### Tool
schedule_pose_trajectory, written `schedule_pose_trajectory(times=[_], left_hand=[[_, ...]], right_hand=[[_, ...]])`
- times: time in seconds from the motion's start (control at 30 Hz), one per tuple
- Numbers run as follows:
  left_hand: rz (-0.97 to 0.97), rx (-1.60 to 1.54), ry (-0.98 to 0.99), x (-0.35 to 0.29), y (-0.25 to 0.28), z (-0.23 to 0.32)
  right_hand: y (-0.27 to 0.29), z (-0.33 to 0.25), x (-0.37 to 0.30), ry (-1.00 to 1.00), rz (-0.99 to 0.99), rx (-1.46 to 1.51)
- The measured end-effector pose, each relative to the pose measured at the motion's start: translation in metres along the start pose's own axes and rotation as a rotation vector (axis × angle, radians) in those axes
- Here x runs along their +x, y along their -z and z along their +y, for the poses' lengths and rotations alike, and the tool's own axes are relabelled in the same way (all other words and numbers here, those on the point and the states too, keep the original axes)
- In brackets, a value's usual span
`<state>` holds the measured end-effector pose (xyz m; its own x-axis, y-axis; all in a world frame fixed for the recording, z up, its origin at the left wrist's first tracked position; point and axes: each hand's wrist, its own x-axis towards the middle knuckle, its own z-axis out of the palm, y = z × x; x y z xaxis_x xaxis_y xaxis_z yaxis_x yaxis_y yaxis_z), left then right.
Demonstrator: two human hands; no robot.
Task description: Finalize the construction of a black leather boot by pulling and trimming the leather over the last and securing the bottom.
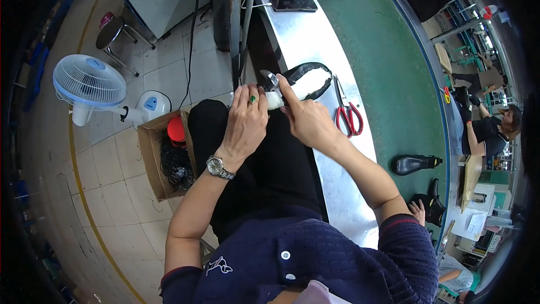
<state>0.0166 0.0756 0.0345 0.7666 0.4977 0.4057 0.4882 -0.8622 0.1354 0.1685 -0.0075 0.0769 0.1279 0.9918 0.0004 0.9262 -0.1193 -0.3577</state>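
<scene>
Black-and-white shoe piece, at one o'clock, partly over shiny metal bench. Left hand across its white end, likely steadying; grip underneath hidden, cannot tell. Right hand clenched round metal tool, apparently for control. Red-handled scissors at three o'clock, within reach. Green belt beyond; fan at ten; tiled floor.

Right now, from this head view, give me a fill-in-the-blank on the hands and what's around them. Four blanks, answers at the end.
1. Scissors with ____ handles lie on the metal strip.
2. The black-edged piece by the person's right hand has a ____ middle.
3. The ring on the left hand has a ____ stone.
4. The wristwatch is on the person's ____ wrist.

Missing words: red; white; green; left
</scene>
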Motion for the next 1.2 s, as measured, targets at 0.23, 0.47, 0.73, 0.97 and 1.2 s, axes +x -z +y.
schedule_pose_trajectory(times=[0.23,0.47,0.73,0.97,1.2], left_hand=[[-0.010,-0.455,0.332,-0.004,0.017,-0.012],[0.031,-0.542,0.365,0.000,0.022,-0.010],[-0.062,-0.524,0.323,-0.007,0.025,-0.024],[-0.180,-0.617,0.102,0.002,0.036,-0.023],[-0.228,-1.241,0.689,-0.101,0.031,-0.019]], right_hand=[[-0.002,-0.014,0.003,0.010,0.053,0.100],[0.012,-0.017,0.003,-0.007,0.062,0.163],[0.016,-0.005,0.021,0.037,-0.155,0.101],[0.027,0.042,0.015,-0.081,0.107,0.003],[0.020,0.003,-0.042,-0.040,-0.375,0.504]])
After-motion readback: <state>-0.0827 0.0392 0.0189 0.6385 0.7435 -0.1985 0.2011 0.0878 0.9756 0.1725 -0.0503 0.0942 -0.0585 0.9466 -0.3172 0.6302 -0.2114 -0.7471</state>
